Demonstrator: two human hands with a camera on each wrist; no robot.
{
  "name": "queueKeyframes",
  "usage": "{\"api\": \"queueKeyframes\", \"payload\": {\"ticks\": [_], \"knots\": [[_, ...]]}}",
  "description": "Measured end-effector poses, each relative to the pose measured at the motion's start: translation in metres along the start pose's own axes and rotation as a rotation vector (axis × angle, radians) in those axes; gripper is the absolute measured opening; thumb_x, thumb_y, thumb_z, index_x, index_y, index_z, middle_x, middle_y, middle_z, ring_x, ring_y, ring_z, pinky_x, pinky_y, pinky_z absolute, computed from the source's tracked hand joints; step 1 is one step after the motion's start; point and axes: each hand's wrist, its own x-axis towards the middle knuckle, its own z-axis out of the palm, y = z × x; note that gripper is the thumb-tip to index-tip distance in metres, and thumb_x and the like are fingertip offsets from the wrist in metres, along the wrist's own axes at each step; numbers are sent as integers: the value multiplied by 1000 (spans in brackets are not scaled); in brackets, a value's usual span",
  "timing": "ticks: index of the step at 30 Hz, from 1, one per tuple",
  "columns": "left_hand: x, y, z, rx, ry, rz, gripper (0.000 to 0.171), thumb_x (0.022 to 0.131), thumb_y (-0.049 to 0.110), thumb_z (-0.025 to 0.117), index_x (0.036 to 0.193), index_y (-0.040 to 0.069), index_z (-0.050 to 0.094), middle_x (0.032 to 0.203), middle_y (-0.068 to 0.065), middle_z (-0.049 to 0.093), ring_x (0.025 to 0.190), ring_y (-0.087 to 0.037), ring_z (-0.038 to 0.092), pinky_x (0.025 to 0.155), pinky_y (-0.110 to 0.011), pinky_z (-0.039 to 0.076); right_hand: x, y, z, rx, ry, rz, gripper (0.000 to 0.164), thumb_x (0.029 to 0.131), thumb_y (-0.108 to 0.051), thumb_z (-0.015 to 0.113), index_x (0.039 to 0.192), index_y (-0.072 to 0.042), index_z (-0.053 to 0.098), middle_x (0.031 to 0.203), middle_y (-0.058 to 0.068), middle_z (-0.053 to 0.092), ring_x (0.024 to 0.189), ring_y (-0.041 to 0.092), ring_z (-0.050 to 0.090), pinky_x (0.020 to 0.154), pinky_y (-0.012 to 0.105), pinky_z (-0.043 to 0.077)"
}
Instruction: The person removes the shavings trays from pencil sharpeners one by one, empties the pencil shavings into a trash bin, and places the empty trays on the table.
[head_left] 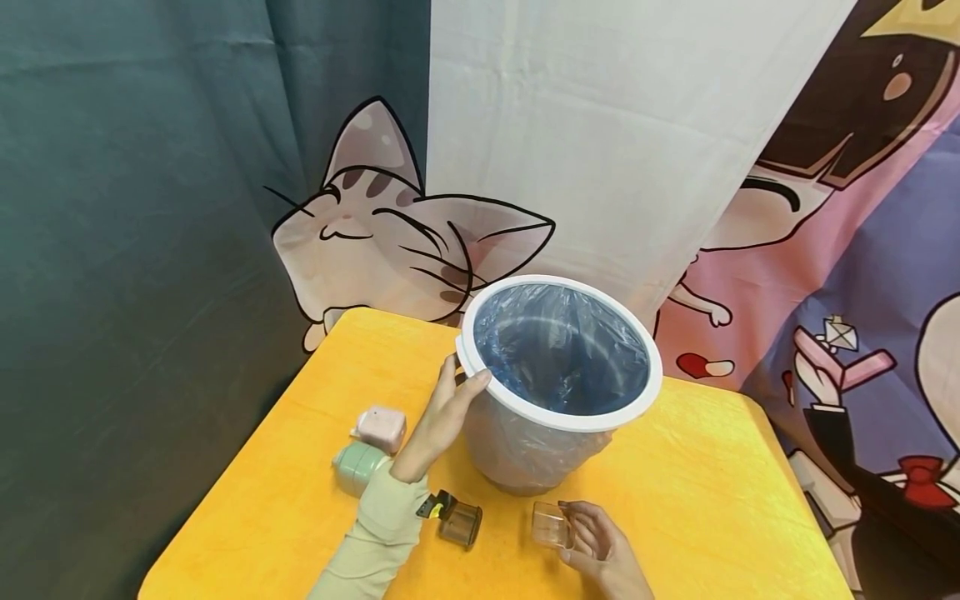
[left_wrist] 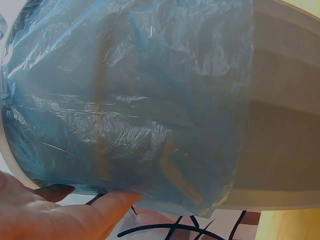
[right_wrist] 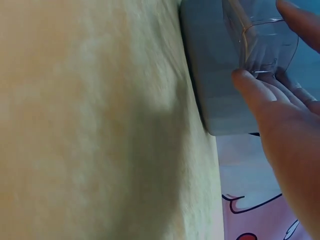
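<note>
A grey waste bin (head_left: 517, 471) with a white rim (head_left: 651, 392) stands on the yellow table. Inside it is a blue plastic bag (head_left: 570, 354), folded over the rim and down the outer wall (left_wrist: 150, 90). My left hand (head_left: 444, 412) grips the rim at the bin's left side, thumb on the near edge. In front of the bin, my right hand (head_left: 606, 550) pinches a small clear plastic cup (head_left: 550, 525) between thumb and fingers. The right wrist view shows this clear cup (right_wrist: 267, 45) beside the bin's lower wall (right_wrist: 225, 107).
A brown translucent cup (head_left: 460, 527) lies near my left wrist. Left of that forearm are a green rounded container (head_left: 356, 467) and a pale pink one (head_left: 381, 427). The yellow table (head_left: 720, 500) ends at a printed cartoon curtain (head_left: 570, 142) behind it.
</note>
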Motion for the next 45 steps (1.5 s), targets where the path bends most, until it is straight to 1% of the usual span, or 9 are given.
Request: {"api": "queueKeyframes", "payload": {"ticks": [7,10,17,22,27,32,36,42,45], "knots": [[1,-1,0,3,-3,2,65,81,38,51,131,17,16,131,-2,19,118,-13,20,93,-33,21,5,13,8,-32,-26,-16,58,72,10,56,121,12,24,122,34,23,113,41,21,90,31,26],[1,-1,0,11,1,1,65,80,41,51,131,18,17,131,-1,20,118,-12,19,93,-33,21,7,17,12,-30,-14,-5,58,71,10,57,120,11,25,122,33,25,113,41,22,90,30,26],[1,-1,0,16,-1,-4,66,80,40,50,131,18,16,131,0,20,117,-13,22,92,-33,23,8,24,17,23,-2,50,60,70,10,59,120,11,25,124,31,25,115,40,21,90,32,25],[0,0,-1,40,-19,-10,63,81,41,49,131,22,16,132,3,18,118,-8,17,94,-33,19,9,25,21,42,3,103,60,70,11,59,120,8,26,125,28,27,116,36,22,89,30,28],[0,0,-2,40,-32,-18,61,81,42,48,130,27,16,132,5,17,119,-7,14,94,-34,17,11,25,24,-13,8,164,60,70,6,61,120,6,28,124,25,30,116,33,24,88,27,29],[1,0,-2,52,-25,-29,61,81,43,47,130,26,16,132,6,16,119,-6,13,95,-34,15,12,29,23,-91,-23,124,60,70,4,62,119,6,28,123,26,31,115,34,25,88,26,29],[1,0,-2,44,-30,-27,61,81,43,48,130,26,16,132,6,16,119,-6,13,95,-35,14,11,34,22,-75,-59,95,60,69,6,62,118,8,27,122,28,30,115,35,24,89,26,27],[0,0,-2,42,-29,-30,61,81,43,47,130,25,16,133,5,15,119,-6,13,95,-35,14,12,42,18,-86,-143,-28,58,70,9,59,117,11,24,122,30,28,115,35,25,90,30,26],[0,0,-2,43,-25,-34,62,81,43,47,131,24,16,133,5,16,119,-6,13,95,-34,14,13,43,17,-112,-151,-53,58,71,9,59,118,10,24,123,29,28,115,33,25,90,30,26]]}}
